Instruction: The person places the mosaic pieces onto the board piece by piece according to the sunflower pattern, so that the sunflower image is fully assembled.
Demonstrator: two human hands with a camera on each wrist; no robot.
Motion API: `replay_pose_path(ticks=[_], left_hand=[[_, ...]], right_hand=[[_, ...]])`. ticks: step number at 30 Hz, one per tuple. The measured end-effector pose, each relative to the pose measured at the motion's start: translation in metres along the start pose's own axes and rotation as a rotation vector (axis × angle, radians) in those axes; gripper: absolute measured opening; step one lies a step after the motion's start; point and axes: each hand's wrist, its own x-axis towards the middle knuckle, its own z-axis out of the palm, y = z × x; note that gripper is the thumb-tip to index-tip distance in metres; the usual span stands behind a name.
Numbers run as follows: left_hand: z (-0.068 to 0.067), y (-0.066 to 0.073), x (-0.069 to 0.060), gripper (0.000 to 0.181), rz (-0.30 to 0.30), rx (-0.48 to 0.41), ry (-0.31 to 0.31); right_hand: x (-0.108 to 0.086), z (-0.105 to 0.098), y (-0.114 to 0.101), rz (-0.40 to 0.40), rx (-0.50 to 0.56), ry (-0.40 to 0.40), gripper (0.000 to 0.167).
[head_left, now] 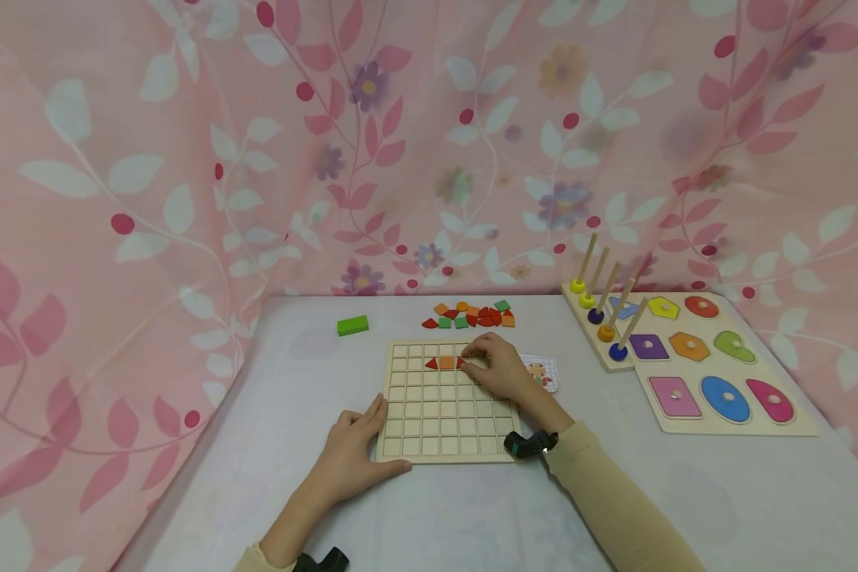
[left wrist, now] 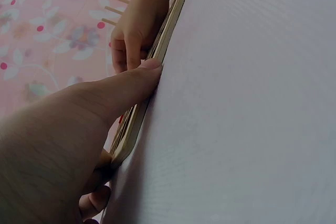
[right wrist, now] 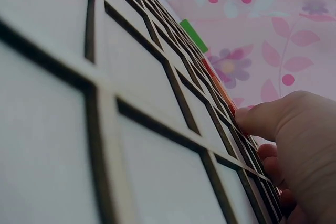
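A square wooden grid board (head_left: 449,429) lies on the table. In its second row from the back, an orange square piece (head_left: 446,362) sits beside a red triangular piece (head_left: 431,363). My right hand (head_left: 496,367) pinches another small red piece (head_left: 461,362) at the orange square's right side; the fingertips partly hide it. The right wrist view shows the thumb (right wrist: 257,119) against that piece, low over the grid. At the board's front left corner rests my left hand (head_left: 353,449), fingers straight along the left edge and thumb (left wrist: 134,80) on the front edge.
Behind the board lie several loose red, orange and green pieces (head_left: 485,317), with a green block (head_left: 353,325) to their left. A pattern card (head_left: 550,372) is partly behind the right hand. Farther right stand a peg stand (head_left: 618,367) and a shape puzzle board (head_left: 729,427).
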Motion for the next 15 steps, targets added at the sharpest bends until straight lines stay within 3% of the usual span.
replay_pose_path(ticks=[8,12,15], left_hand=[[-0.001,0.0,0.001,0.115,0.0,-0.018,0.008],[0.001,-0.001,0.0,0.116,-0.004,-0.015,0.0],[0.001,-0.001,0.0,0.116,0.002,-0.003,0.005]], right_hand=[[0.004,-0.007,-0.005,0.098,0.053,-0.039,0.026],[0.007,-0.021,-0.014,0.153,0.131,-0.049,0.033],[0.012,-0.035,-0.016,0.152,0.145,-0.022,0.035]])
